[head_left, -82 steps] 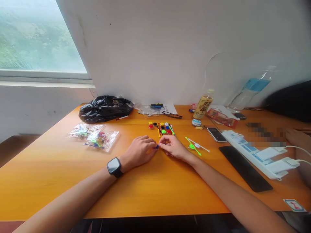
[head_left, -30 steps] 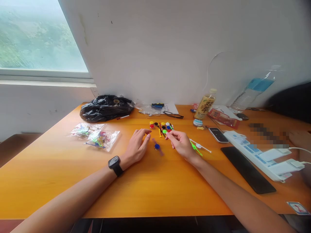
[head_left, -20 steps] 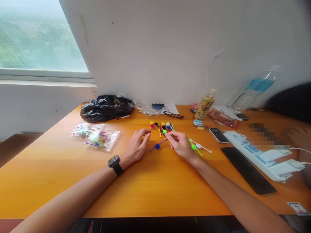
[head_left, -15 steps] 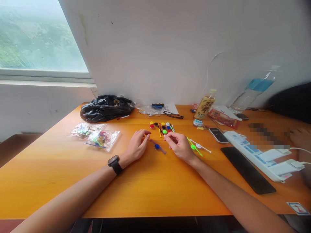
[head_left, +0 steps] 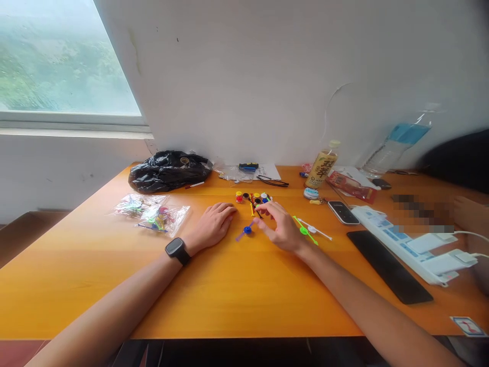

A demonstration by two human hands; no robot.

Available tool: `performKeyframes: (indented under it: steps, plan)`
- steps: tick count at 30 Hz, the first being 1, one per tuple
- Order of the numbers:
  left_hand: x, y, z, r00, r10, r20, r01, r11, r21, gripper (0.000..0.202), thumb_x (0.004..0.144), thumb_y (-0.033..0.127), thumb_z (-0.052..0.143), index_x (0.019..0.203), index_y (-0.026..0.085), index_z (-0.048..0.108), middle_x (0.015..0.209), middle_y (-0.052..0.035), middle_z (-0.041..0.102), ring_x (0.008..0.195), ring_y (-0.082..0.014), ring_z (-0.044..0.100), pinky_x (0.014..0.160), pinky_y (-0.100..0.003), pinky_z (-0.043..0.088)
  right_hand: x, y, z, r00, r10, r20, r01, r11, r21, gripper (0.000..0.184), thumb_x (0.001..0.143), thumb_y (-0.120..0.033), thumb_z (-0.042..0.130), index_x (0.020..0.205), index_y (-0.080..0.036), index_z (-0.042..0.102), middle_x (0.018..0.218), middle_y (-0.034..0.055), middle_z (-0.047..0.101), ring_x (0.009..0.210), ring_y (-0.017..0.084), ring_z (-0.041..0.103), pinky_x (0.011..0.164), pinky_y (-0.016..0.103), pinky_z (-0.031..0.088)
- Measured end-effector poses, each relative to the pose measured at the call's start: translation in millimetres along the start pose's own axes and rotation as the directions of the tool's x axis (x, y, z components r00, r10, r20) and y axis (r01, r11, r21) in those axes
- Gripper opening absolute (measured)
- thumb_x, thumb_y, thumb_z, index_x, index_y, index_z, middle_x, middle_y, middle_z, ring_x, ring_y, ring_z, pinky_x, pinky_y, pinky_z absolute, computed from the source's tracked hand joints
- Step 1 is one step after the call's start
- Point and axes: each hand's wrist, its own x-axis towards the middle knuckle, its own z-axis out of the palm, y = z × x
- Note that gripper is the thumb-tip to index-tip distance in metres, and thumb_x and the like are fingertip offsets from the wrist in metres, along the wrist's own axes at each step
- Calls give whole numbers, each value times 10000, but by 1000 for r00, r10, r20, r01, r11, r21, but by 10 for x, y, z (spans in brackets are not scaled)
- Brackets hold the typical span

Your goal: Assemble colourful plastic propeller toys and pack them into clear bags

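A blue spinner, with a round hub and a thin arrow-like bar, sits on the table between my hands; its bar looks blurred. My left hand, a black watch on its wrist, rests palm down to the left, fingers stretched out and holding nothing. To the right, my right hand hovers with thumb and fingers apart beside the spinner, nothing visible between them. Behind its fingertips lies a cluster of small coloured discs and sticks, partly hidden. A green spinner and a white spinner lie right of my right hand.
Clear plastic bags of coloured parts lie at left, before a black plastic bag. On the right are a drink bottle, a phone, a white power strip and a black flat bar. Another person's hand shows at far right.
The blue spinner's bar has turned to slant the other way. My right thumb and fingers have parted from a pinch. My left hand has flattened onto the table.
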Motion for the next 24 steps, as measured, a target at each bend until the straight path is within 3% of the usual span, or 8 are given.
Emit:
performKeyframes:
  steps: [5,7,11,16,21,24]
  plan:
    - [-14,-35,-12,997,-42,72,52,989,-138,503,1127,471,286,1493,220,524,1559,-110,546,1477,-275,475,1263,-486,358,-22,3,-21,973,-148,178,158,986,-44,824,830,-613,801,1492,-236,490,1400,146,608,1334,357,532,1151,529,444]
    - [-26,-24,-52,993,-14,114,39,977,-212,618,1081,582,408,1611,265,384,1647,-101,449,1523,-301,421,1273,-514,344,-42,8,-17,964,-149,222,162,986,-45,998,785,-659,822,1586,-252,387,1486,150,548,1406,369,474,1181,550,427]
    - [-41,-12,-86,983,108,151,-52,941,-334,1099,877,698,710,1705,313,97,1757,-106,203,1590,-361,291,1294,-564,299,-77,19,-1,953,-122,278,137,990,-34,1235,746,-672,848,1694,-310,144,1594,144,450,1475,376,414,1210,579,402]
    - [-44,1,-66,978,167,127,-113,929,-353,1338,722,682,859,1709,306,38,1738,-152,246,1581,-406,293,1277,-599,307,-104,40,36,958,-70,277,71,997,4,1341,727,-670,863,1708,-344,9,1671,136,359,1532,374,363,1210,576,408]
    - [-44,39,-83,979,179,93,-135,923,-361,1315,722,656,870,1706,315,69,1738,-147,246,1574,-417,300,1258,-610,326,-105,61,66,960,-57,273,50,998,35,1365,710,-698,859,1706,-358,-9,1692,131,348,1576,391,291,1254,636,302]
    - [-43,42,-80,979,181,97,-138,930,-341,1311,726,655,867,1707,314,66,1732,-144,264,1571,-415,303,1256,-605,327,-97,91,80,958,-67,279,51,997,64,1375,703,-673,876,1704,-366,-16,1691,130,351,1575,383,296,1246,629,320]
